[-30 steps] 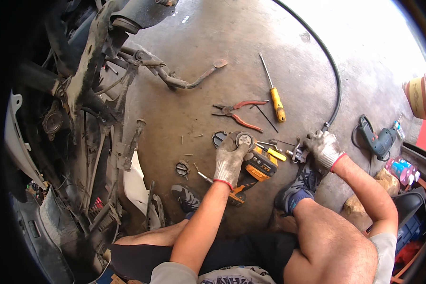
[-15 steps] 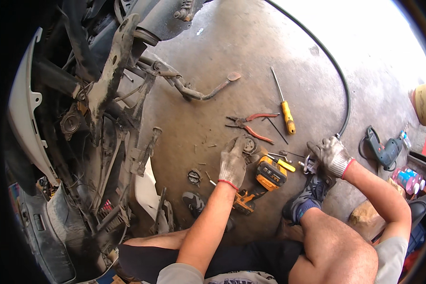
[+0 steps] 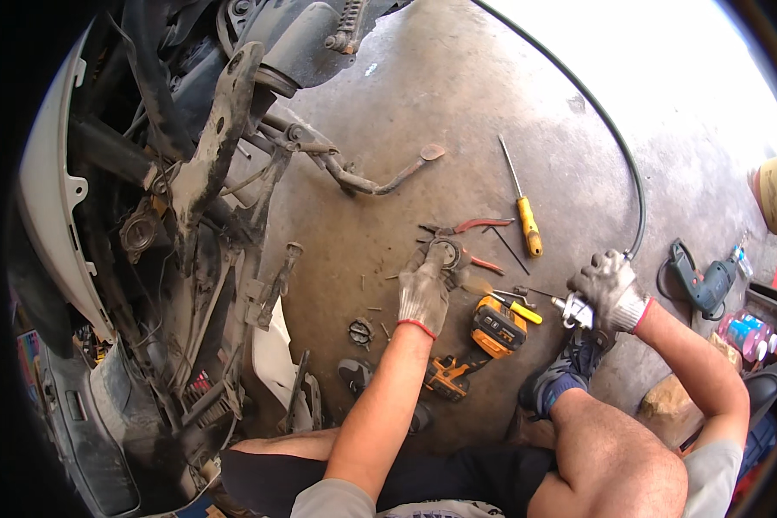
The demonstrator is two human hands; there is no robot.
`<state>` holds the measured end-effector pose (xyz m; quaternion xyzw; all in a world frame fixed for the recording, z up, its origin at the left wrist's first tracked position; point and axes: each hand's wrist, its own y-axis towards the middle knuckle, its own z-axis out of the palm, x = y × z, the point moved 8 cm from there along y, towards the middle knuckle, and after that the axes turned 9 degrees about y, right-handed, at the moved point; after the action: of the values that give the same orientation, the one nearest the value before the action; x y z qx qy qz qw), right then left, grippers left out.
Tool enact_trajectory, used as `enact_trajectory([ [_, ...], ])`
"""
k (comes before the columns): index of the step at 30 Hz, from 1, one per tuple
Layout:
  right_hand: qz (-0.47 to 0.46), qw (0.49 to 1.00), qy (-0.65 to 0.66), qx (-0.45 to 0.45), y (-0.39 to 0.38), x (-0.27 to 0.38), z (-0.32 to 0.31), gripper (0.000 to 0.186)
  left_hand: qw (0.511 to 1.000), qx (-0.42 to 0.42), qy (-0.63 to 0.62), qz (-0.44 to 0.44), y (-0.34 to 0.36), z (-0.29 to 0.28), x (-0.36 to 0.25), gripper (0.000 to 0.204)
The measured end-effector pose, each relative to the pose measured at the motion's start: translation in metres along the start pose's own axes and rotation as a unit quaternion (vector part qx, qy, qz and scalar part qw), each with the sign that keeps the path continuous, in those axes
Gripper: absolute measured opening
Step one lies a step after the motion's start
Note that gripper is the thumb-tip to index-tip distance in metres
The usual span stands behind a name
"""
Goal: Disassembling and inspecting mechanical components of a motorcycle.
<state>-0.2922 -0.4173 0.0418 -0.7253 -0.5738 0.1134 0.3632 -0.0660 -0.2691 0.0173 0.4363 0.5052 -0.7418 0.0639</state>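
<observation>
My left hand (image 3: 424, 293), in a grey-soiled knit glove, closes round a round metal part (image 3: 446, 253) with a disc-like face turned up. It hovers near the red-handled pliers (image 3: 483, 224) and partly covers them. My right hand (image 3: 611, 289), gloved the same way, grips a silver air blow gun (image 3: 576, 312). The gun's thin nozzle points left, toward the left hand. A black air hose (image 3: 617, 125) runs from the gun up and away. Between my hands on the floor lie a yellow-and-black cordless power tool (image 3: 496, 328) and a small yellow-handled tool (image 3: 523, 311).
A dismantled motor scooter (image 3: 216, 147) fills the left side, its stand jutting over the concrete. Beyond my hands lie a yellow screwdriver (image 3: 529, 229) and a hex key (image 3: 511, 249). A round dark part (image 3: 360, 331) sits left; a corded drill (image 3: 704, 281) and bottles (image 3: 742, 332) are right.
My left hand has moved slightly away from me and left, with the round part now over the pliers. The blow gun has turned a little in my right hand and shows more of its body.
</observation>
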Motion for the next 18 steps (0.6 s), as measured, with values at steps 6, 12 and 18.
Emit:
enact_trajectory([
  [6,0.043,0.958,0.163,-0.231,0.012,0.010,-0.063,0.031,0.999,-0.009,-0.006,0.050,0.016,0.007,-0.004,0.025],
  [12,0.032,0.956,0.239,-0.167,0.038,0.054,-0.102,0.024,0.997,-0.041,0.001,0.062,0.024,0.018,-0.019,0.030],
  [18,0.097,0.940,0.267,-0.187,0.042,0.044,-0.113,0.025,0.995,-0.052,0.021,0.082,0.028,0.006,-0.026,0.031],
])
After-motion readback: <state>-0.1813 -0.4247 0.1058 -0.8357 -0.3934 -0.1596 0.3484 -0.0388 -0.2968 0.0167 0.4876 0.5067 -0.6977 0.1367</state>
